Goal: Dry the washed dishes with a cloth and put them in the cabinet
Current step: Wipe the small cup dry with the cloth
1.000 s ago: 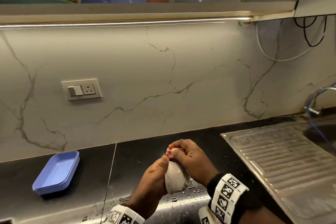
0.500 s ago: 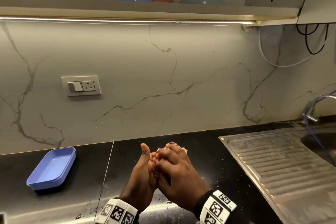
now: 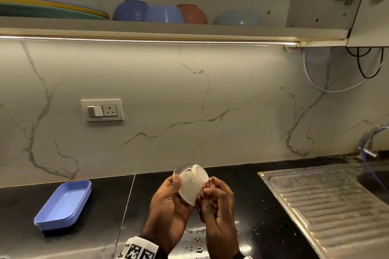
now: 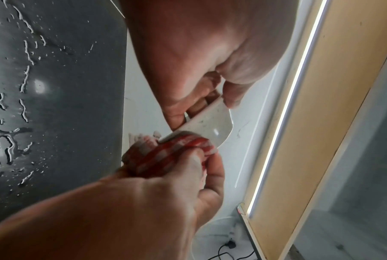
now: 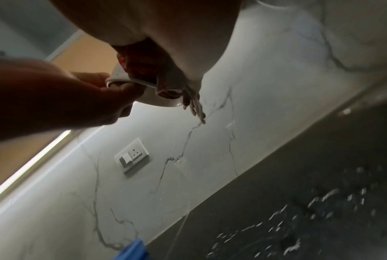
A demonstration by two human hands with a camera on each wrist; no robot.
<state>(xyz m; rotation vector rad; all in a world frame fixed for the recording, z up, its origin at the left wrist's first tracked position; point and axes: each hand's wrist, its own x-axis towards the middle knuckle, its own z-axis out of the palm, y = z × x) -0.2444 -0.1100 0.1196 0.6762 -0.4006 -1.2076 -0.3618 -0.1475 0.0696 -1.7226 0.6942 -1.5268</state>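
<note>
Left hand [image 3: 168, 202] grips a small white speckled cup [image 3: 190, 185] by its rim, held above the wet worktop [image 3: 263, 212]; right hand [image 3: 216, 202] is curled round a bunched red-and-white cloth [image 4: 165, 154] pressed to the cup's side. Drying looks midway; cup not yet shelved. Open cabinet [image 3: 168, 29] above already holds plates and bowls [image 3: 164, 13]; blue tray [image 3: 63, 204] sits on the worktop at left, seemingly left to do.

Glossy black stone countertop [image 3: 88, 244] — wet with droplets at bottom centre; blue rectangular plastic tray [image 3: 63, 204] lower left, ribbed steel drainboard [image 3: 328, 206] lower right.
</note>
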